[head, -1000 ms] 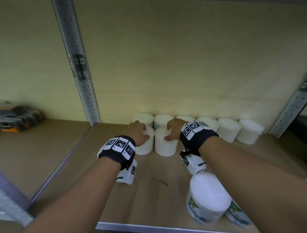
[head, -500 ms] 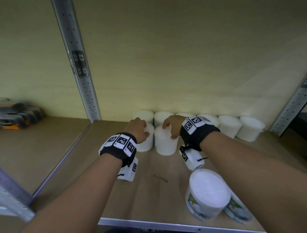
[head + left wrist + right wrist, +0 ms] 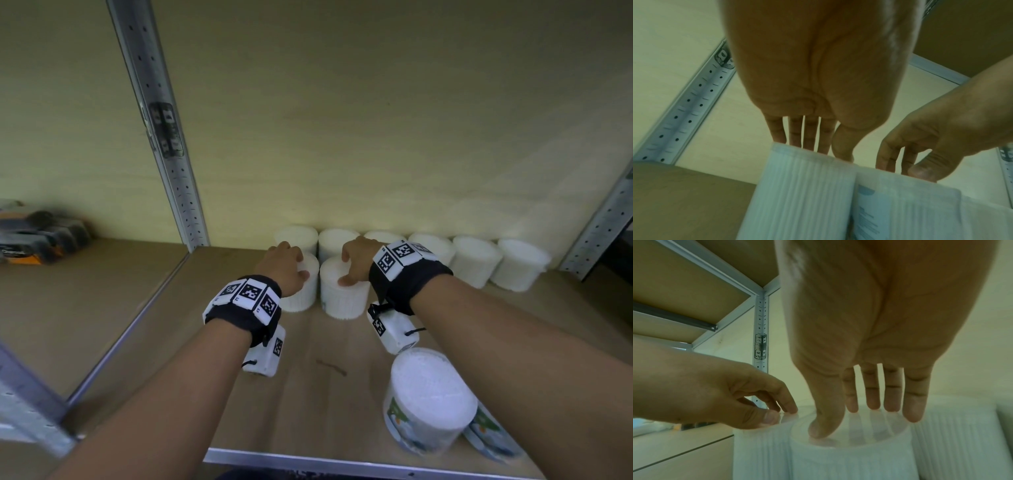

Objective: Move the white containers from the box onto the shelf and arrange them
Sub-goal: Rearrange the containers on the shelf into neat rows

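Both hands on top of two front white ribbed plastic containers, on the wooden shelf (image 3: 308, 387).

Left hand (image 3: 283, 267) fingers curl over the left container (image 3: 301, 294) rim; right hand (image 3: 356, 262) likewise on the right container (image 3: 342, 298), touching it. Six more containers (image 3: 474, 260) line up just beyond the hands; a printed tub (image 3: 428, 394) sits under the right forearm.
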